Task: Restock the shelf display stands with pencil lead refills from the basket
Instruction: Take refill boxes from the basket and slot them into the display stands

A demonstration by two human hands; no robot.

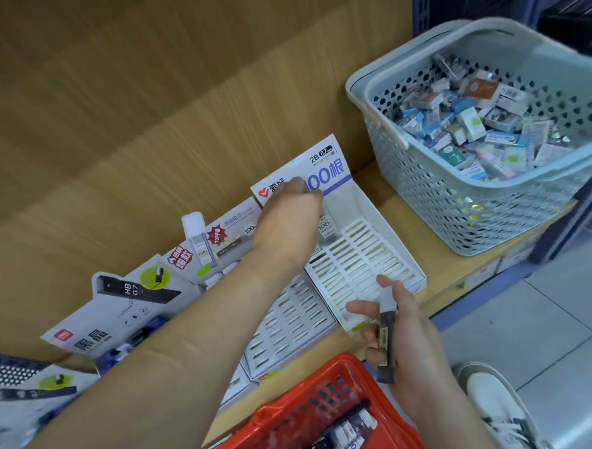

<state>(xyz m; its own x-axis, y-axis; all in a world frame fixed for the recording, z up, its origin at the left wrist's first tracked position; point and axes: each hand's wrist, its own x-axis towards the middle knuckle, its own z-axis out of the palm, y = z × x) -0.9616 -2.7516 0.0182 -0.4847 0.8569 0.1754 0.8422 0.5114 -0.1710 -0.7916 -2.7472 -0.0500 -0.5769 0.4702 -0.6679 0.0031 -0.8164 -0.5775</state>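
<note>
Head camera looks down on a dark pencil lead refill tube with a pale cap (pixel 387 336). It stands upright in the right hand (pixel 401 332), just off the front edge of the shelf, with thumb and curled fingers clamped round it. Below it, a red perforated plastic basket (pixel 297 406) holds more loose refill tubes (pixel 340 438), dark and clear, lying in its bottom.

Up on the light wooden shelf (pixel 436 251) sits a white slotted cardboard display stand (pixel 358 265); nearly all the slots that show are bare. The left hand (pixel 287 211) reaches to the back row, in front of the stand's blue-and-white header card (pixel 322 168). Its fingers are bunched over a clear refill case (pixel 326 224) standing there, but I cannot tell whether they actually pinch it.

The left forearm lies across a second white slotted stand (pixel 289 320) just beside the first, hiding part of it. Further left, a grey stand has a clear white-capped refill (pixel 199 243) standing at its header. Beyond that is a stand with a black HB 0.7 card (pixel 127 295).

At the right end of the shelf, a grey-blue perforated plastic basket (pixel 440 199) is heaped with small mixed boxes (pixel 471 122). A wood-grain back panel (pixel 144 112) rises behind everything. A white shoe (pixel 496 399) rests on the grey tiled floor (pixel 549 314).
</note>
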